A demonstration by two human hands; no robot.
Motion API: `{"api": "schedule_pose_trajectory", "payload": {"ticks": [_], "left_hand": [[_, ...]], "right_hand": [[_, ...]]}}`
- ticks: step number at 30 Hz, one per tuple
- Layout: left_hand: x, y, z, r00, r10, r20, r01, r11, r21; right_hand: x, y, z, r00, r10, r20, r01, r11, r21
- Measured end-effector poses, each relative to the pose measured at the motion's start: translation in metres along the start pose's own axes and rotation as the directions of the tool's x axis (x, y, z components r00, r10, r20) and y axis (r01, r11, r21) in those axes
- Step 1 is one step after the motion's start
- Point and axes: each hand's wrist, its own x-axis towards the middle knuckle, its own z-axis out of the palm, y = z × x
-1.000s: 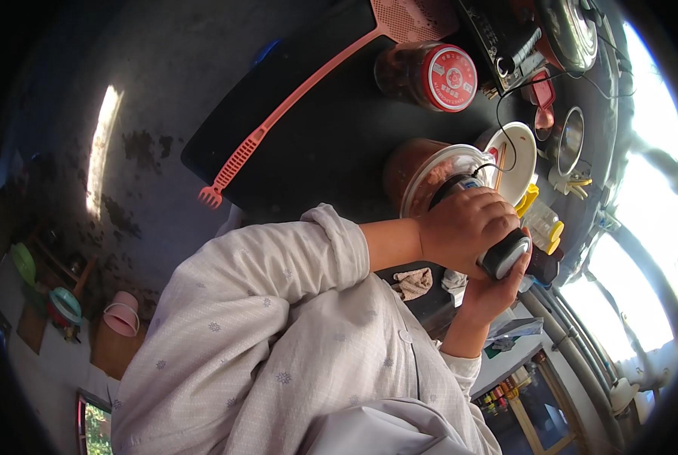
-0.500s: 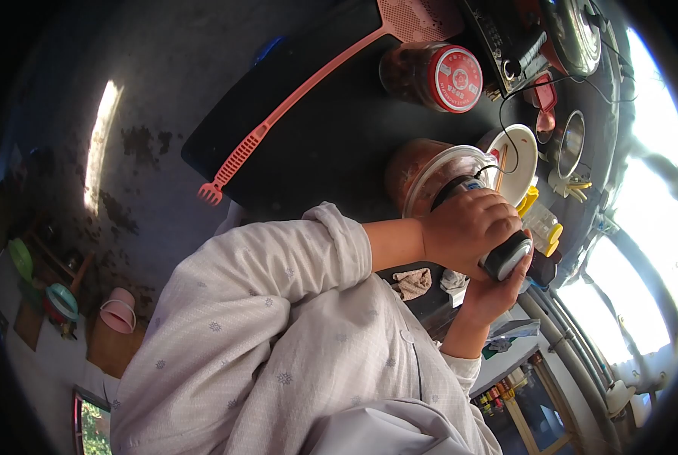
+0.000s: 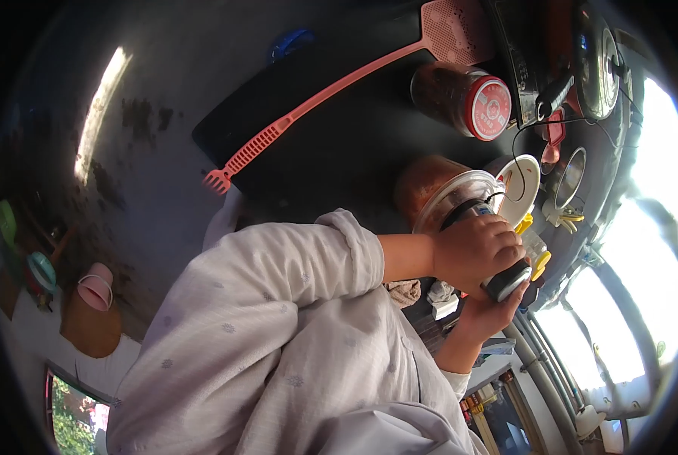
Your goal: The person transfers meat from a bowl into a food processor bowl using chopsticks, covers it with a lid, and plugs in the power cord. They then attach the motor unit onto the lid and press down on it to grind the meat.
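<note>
A black corded device [image 3: 507, 280] with a pale round end is gripped by my left hand [image 3: 475, 250], whose fingers curl around its body. My right hand [image 3: 490, 315] holds the pale end from below, with its fingers partly hidden. Behind my left hand, the device's other end lies against the clear lid [image 3: 460, 189] of a container of reddish contents [image 3: 424, 182]. A thin black cord runs from that end. Beside the lid is a white bowl [image 3: 522, 182]. My left hand covers part of the lid.
A pink fly swatter [image 3: 331, 89] lies across the black table [image 3: 316, 152]. Near its head stands a red-lidded jar [image 3: 490, 108]. Farther right are a lidded pot [image 3: 602, 64], a metal bowl [image 3: 570, 178] and yellow-capped containers [image 3: 540, 264]. Cloths [image 3: 404, 293] lie near my right forearm.
The whole view has shifted, so the table items appear lower and farther right. Both hands keep their hold on the device, which looks unchanged against the lid.
</note>
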Motion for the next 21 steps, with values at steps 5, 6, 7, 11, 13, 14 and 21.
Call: {"api": "schedule_pose_trajectory", "payload": {"ticks": [5, 6, 7, 11, 13, 14, 21], "left_hand": [[-0.003, -0.001, 0.001, 1.0, -0.003, -0.011, 0.003, 1.0, -0.004], [-0.004, -0.002, -0.001, 1.0, -0.001, -0.005, 0.001, 1.0, -0.011], [-0.004, -0.001, -0.001, 1.0, -0.016, -0.001, 0.016, 1.0, -0.022], [-0.005, -0.001, -0.001, 1.0, 0.014, -0.023, -0.013, 0.999, 0.03], [-0.005, -0.002, 0.0, 0.999, 0.022, -0.03, -0.021, 0.999, 0.027], [-0.006, -0.002, 0.001, 0.999, 0.026, -0.032, -0.025, 0.999, 0.026], [-0.006, -0.005, 0.002, 0.999, 0.042, -0.004, -0.042, 0.999, 0.024]], "right_hand": [[-0.001, -0.005, 0.002, 1.0, 0.018, 0.0, -0.018, 1.0, -0.005], [-0.002, -0.005, 0.004, 1.0, 0.018, -0.005, -0.018, 1.0, -0.014], [-0.002, -0.006, 0.006, 1.0, 0.019, -0.01, -0.019, 1.0, -0.023], [-0.001, -0.006, 0.001, 0.999, -0.01, -0.034, 0.007, 0.995, -0.104], [-0.001, -0.007, 0.004, 0.999, -0.025, -0.035, 0.02, 0.989, -0.146], [-0.001, -0.007, 0.007, 0.999, -0.032, -0.041, 0.024, 0.985, -0.171], [-0.008, -0.007, 0.023, 0.999, -0.038, -0.027, 0.028, 0.954, -0.298]]}}
